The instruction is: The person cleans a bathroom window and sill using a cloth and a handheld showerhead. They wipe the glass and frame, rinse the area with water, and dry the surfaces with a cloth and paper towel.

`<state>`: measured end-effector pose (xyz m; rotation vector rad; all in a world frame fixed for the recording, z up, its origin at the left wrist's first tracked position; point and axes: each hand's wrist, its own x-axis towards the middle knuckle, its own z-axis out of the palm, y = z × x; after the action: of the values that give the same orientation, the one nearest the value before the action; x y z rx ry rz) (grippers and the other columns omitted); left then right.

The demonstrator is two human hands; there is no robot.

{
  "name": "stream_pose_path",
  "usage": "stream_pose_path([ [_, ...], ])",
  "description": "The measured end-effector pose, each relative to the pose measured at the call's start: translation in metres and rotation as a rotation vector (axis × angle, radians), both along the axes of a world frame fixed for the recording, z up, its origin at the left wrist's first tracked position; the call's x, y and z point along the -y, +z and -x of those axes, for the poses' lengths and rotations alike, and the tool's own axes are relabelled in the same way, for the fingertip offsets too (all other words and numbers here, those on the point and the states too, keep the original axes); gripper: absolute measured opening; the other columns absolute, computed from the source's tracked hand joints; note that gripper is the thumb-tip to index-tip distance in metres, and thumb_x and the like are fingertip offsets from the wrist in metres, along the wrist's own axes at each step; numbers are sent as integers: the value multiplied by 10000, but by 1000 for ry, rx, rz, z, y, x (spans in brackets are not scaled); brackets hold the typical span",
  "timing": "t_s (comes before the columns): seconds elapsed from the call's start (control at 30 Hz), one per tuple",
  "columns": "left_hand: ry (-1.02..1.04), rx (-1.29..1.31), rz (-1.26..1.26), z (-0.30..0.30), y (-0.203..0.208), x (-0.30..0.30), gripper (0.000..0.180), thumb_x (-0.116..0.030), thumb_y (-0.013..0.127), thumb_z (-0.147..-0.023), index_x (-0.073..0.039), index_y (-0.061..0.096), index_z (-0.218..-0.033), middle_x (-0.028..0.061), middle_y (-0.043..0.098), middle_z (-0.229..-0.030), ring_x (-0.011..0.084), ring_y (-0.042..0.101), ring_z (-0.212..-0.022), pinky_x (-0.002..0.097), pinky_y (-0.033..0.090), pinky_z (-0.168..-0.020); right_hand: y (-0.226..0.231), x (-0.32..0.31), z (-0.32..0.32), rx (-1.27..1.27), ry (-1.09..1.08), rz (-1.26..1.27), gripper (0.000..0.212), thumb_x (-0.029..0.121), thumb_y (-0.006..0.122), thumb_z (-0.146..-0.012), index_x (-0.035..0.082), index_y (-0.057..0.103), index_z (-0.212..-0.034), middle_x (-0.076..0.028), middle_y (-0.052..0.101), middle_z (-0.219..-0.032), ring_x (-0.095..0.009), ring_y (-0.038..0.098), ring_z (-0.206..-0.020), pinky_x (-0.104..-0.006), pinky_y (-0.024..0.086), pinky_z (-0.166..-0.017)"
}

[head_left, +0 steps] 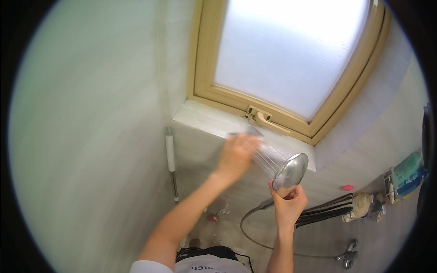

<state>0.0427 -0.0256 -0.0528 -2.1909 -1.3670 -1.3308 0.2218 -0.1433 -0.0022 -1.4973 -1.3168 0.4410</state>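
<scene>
At the lower edge, a pale shirt (186, 264) was seen, with two bare forearms (184, 216) extended beyond it. The neck of the chrome shower head (292, 172) was gripped by the right hand (289, 202), fingers closed around it. The head was held tilted in front of the window sill (200, 117), and its spray (267, 158) was directed leftward onto the left hand (239, 149). That hand was curled at the sill's front edge, below the window handle (271, 123); it was blurred, so how far it was open, and whether the dark shape at its fingertips was held, could not be told.

A broad gap was left between the left forearm and the left wall (91, 127), interrupted only by a white-gripped pole (170, 150) near the corner. On the right, less room was given by a striped towel (325, 210), seen just beside the right wrist.

One shower head, one hose (242, 225), one mixer tap (349, 257), one pole and one towel were counted. Farther off, one wire rack (389, 185) was mounted on the right wall, and one frosted pane (282, 54) was enclosed by a tan window frame (205, 50).
</scene>
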Motion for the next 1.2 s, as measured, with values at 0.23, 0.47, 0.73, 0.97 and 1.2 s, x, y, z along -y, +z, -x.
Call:
stream_pose_path([
  [0.23, 462, 21, -46, 135, 9, -1, 279, -142, 595, -890, -37, 657, -1141, 142, 651, -1061, 333, 588, -1069, 488, 444, -909, -13, 11, -33, -97, -214, -80, 375, 130, 915, -753, 43, 550, -757, 51, 546, -647, -13, 448, -591, -197, 365, -528],
  [0.47, -161, 23, 56, -86, 26, -3, 271, -130, 624, -862, -33, 663, -1112, 128, 689, -1159, 301, 608, -1114, 436, 464, -953, -4, 12, -53, -82, -362, -120, 437, 135, 916, -755, 71, 486, -705, 62, 492, -614, -15, 388, -579, -192, 318, -517],
  [0.73, -330, -149, 105, -177, 33, -51, 315, -153, 610, -896, -8, 619, -1176, 154, 674, -1195, 314, 574, -1160, 427, 438, -969, -6, 33, -92, -147, -502, -86, 358, 107, 910, -718, 19, 568, -775, 7, 634, -682, -32, 527, -635, -217, 448, -582],
  [0.97, -493, -205, 403, -167, 58, -32, 304, -164, 584, -913, -23, 641, -1176, 143, 636, -1274, 350, 551, -1132, 460, 420, -972, -13, 37, -87, -60, -450, -107, 382, 101, 909, -758, 36, 532, -755, 36, 567, -684, -24, 476, -617, -197, 390, -544],
  [1.2, -293, -94, 145, -159, 31, -47, 269, -155, 586, -913, -60, 642, -1158, 86, 646, -1239, 318, 541, -1156, 440, 412, -987, 4, 40, -78, -43, -461, -165, 396, 86, 902, -750, 36, 510, -739, 33, 553, -661, -30, 459, -609, -208, 394, -551],
])
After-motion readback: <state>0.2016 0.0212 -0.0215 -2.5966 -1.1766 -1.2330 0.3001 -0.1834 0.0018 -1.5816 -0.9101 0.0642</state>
